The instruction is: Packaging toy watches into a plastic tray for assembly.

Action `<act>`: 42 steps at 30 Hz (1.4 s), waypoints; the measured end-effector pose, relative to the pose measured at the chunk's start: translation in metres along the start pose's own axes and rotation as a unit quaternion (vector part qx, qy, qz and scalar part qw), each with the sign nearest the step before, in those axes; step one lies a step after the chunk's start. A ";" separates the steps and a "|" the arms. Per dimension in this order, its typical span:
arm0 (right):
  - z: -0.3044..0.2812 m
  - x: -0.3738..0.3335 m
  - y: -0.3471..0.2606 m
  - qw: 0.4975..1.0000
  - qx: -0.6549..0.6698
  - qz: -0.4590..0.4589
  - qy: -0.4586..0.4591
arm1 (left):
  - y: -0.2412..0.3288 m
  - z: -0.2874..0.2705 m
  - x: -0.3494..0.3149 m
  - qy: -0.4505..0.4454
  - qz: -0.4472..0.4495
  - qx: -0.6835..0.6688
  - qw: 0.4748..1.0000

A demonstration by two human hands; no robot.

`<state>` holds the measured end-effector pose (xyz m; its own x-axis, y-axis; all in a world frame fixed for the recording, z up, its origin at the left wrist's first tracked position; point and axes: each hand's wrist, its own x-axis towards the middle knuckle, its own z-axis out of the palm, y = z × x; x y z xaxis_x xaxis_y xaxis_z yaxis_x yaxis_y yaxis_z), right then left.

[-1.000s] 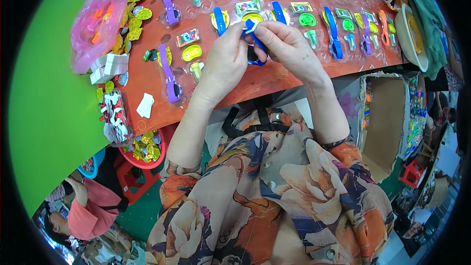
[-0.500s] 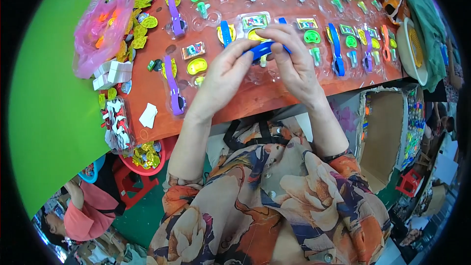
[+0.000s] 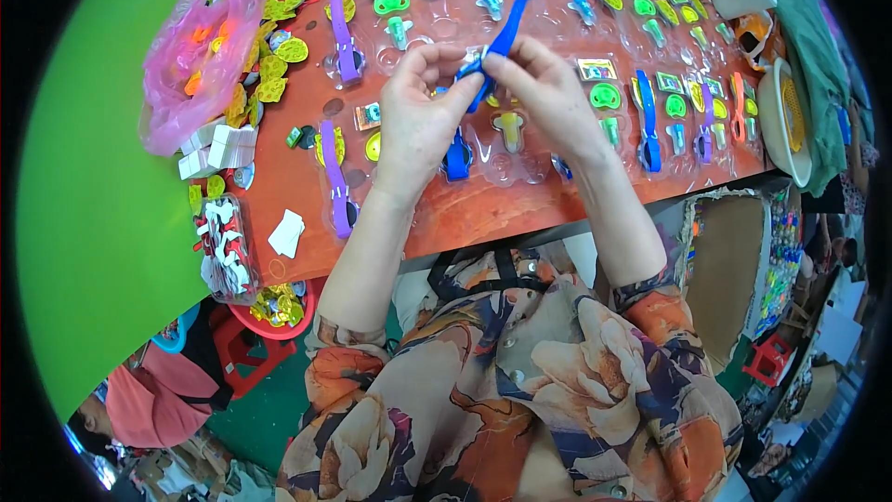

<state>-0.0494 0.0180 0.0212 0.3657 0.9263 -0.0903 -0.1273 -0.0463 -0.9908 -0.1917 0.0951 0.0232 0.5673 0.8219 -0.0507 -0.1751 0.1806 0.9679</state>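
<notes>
A blue toy wristwatch (image 3: pixel 507 30) is held between my two hands over the red table. My left hand (image 3: pixel 413 116) pinches it at the watch-face end. With thumb and fingers closed on the strap beside it, my right hand (image 3: pixel 550 98) grips the same watch, and one strap end sticks up and away. Below my hands lie clear plastic blister trays. One pocket there holds a small yellow-capped toy (image 3: pixel 508 130), and another blue watch (image 3: pixel 457 158) rests just left of it. My fingers partly hide the watch face.
Rows of clear trays hold purple watches (image 3: pixel 336 177), green pacifier-shaped toys (image 3: pixel 606 96) and cards. At left lie a pink plastic bag (image 3: pixel 200 46), white boxes (image 3: pixel 228 144) and a box of white-and-red pieces (image 3: pixel 223 246). A cardboard box (image 3: pixel 729 270) stands at lower right; a person sits lower left.
The blue watch has turned from lying level to having its strap stretched upward. Both hands have shifted their hold on it, and the whole view has tilted slightly.
</notes>
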 end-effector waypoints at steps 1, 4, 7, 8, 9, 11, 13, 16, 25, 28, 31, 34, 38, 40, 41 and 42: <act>-0.005 0.016 0.007 0.999 -0.035 -0.032 0.017 | -0.002 -0.002 0.004 0.016 0.008 -0.009 1.000; -0.024 0.068 -0.006 0.974 -0.216 -0.062 0.000 | -0.015 -0.013 0.026 0.075 0.076 0.086 0.991; -0.021 0.119 0.001 0.935 -0.334 -0.122 -0.021 | -0.016 -0.028 0.037 0.092 0.095 0.179 0.975; -0.019 0.129 0.003 0.935 -0.334 -0.121 -0.023 | -0.018 -0.029 0.039 0.087 0.124 0.240 0.959; -0.017 0.138 0.005 0.928 -0.356 -0.108 -0.034 | -0.018 -0.029 0.043 0.082 0.153 0.299 0.938; -0.010 0.145 0.004 0.917 -0.392 -0.063 -0.039 | -0.023 -0.026 0.051 0.077 0.223 0.363 0.902; -0.007 0.154 0.018 0.911 -0.393 -0.121 -0.034 | -0.027 -0.022 0.057 0.055 0.290 0.443 0.847; -0.005 0.160 0.026 0.896 -0.403 -0.182 -0.027 | -0.034 -0.021 0.064 0.008 0.317 0.507 0.802; 0.012 0.154 0.031 0.806 -0.556 -0.185 0.079 | -0.032 -0.008 0.068 -0.053 0.244 0.607 0.754; 0.008 0.170 0.016 0.756 -0.638 -0.145 -0.028 | -0.021 -0.012 0.068 -0.053 0.240 0.601 0.760; 0.016 0.208 -0.017 0.776 -0.624 -0.091 -0.013 | -0.015 -0.015 0.068 -0.053 0.222 0.609 0.760; -0.002 0.268 0.009 0.722 -0.635 -0.259 0.093 | -0.012 -0.006 0.071 -0.071 0.204 0.609 0.763; 0.007 0.299 0.016 0.661 -0.701 -0.262 0.050 | -0.016 -0.002 0.069 -0.066 0.208 0.621 0.753; 0.017 0.306 0.016 0.652 -0.725 -0.222 0.022 | -0.017 -0.001 0.069 -0.055 0.206 0.610 0.763; 0.019 0.308 0.015 0.654 -0.722 -0.223 0.024 | -0.016 -0.003 0.068 -0.055 0.190 0.609 0.768; 0.021 0.309 0.014 0.687 -0.683 -0.242 0.050 | -0.015 -0.005 0.069 -0.056 0.191 0.611 0.766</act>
<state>0.0430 0.3117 -0.0190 0.1300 0.9299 0.3440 0.9911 -0.1122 -0.0714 -0.1534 0.1519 0.0039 0.7398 0.6250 0.2489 0.4997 -0.7582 0.4188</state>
